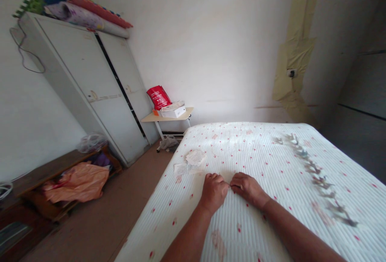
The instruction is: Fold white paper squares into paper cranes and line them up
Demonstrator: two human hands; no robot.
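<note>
My left hand [214, 191] and my right hand [247, 187] are close together over the middle of the bed [241, 221], knuckles up. Both have their fingers curled in and pressed together. Whatever they pinch between them, if anything, is hidden or too small to name. Just beyond my left hand lie a few pieces of printed paper [195, 157], flat on the white ribbed cover with red dots. Off to the right, a row of several small, dark, blurred objects [316, 169] runs diagonally along the cover; I cannot make out their kind.
A small side table [147, 118] past the bed's far left corner bears a red bag [159, 97] and a white box [174, 112]. Grey cabinets [81, 81] stand at left, with rolled mats [87, 16] on top. A low wooden bench [51, 169] holds an orange plastic bag [78, 183].
</note>
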